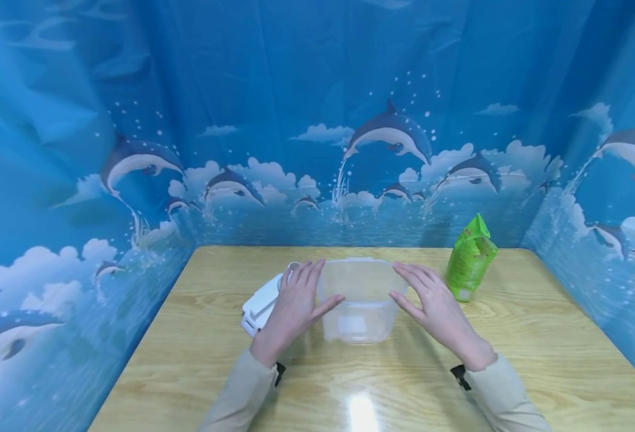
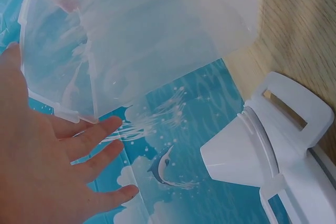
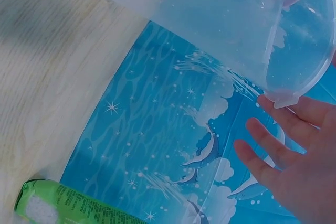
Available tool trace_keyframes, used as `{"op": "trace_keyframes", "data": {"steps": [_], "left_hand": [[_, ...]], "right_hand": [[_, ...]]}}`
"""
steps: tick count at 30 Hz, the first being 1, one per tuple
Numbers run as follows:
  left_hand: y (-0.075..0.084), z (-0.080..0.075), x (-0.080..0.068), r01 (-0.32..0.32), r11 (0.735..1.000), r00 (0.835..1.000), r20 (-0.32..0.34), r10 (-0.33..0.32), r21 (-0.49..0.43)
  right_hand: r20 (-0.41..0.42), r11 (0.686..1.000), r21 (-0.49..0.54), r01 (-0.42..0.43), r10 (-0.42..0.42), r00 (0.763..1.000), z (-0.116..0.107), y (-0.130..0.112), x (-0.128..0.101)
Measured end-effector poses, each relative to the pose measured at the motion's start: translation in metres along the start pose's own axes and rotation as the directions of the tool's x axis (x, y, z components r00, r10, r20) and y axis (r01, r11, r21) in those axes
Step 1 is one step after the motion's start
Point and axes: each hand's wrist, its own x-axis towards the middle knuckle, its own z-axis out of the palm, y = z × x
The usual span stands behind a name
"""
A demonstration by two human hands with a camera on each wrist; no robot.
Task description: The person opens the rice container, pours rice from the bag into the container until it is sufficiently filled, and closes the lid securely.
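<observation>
A clear plastic container with its top uncovered stands on the table between both hands. My left hand is at the left side of its rim, fingers mostly straight and thumb spread toward the front. On the opposite side, my right hand has its fingertips at the rim corner, thumb apart from the fingers. In the wrist views, fingertips of the left hand and the right hand touch or nearly touch the rim; exact contact is hard to tell. Neither hand curls around the container.
Left of the container lies a white lid with a spout and side clips, partly behind the left hand. A green bag with a folded top stands at the right on the wooden table. Dolphin-print blue curtains border the table.
</observation>
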Motion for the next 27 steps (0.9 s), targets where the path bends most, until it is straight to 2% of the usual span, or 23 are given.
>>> {"op": "trace_keyframes", "data": {"steps": [4,7,11,15,19,22,24,27], "left_hand": [[-0.001,0.001,-0.001,-0.014,1.000,1.000,-0.022,0.014,-0.001],[-0.001,0.002,0.000,-0.014,1.000,1.000,-0.022,0.013,-0.016],[-0.001,0.003,0.000,-0.003,0.999,1.000,-0.018,0.003,-0.044],[-0.001,0.003,0.000,0.012,0.998,1.000,-0.009,-0.013,-0.060],[-0.001,0.003,0.000,0.018,0.998,1.000,-0.003,-0.018,-0.067],[-0.001,0.004,0.000,0.016,0.997,1.000,-0.002,-0.016,-0.073],[-0.001,0.004,0.000,0.018,0.997,1.000,0.002,-0.018,-0.077],[-0.001,0.003,0.000,0.024,0.997,1.000,0.012,-0.024,-0.080]], "right_hand": [[-0.006,1.000,0.011,0.021,-0.021,1.000,-0.001,0.001,0.001],[-0.040,0.999,0.013,0.035,-0.034,0.999,-0.006,0.006,0.003],[-0.134,1.000,-0.012,0.017,-0.018,0.991,-0.019,0.019,0.006],[-0.253,0.998,-0.044,-0.033,0.021,0.967,-0.038,0.037,0.010],[-0.367,0.992,-0.054,-0.112,0.085,0.926,-0.058,0.056,0.009],[-0.418,0.980,-0.041,-0.193,0.159,0.895,-0.068,0.073,0.003],[-0.422,0.965,-0.013,-0.263,0.233,0.876,-0.071,0.085,-0.003],[-0.348,0.919,0.037,-0.391,0.379,0.858,-0.071,0.099,-0.012]]}}
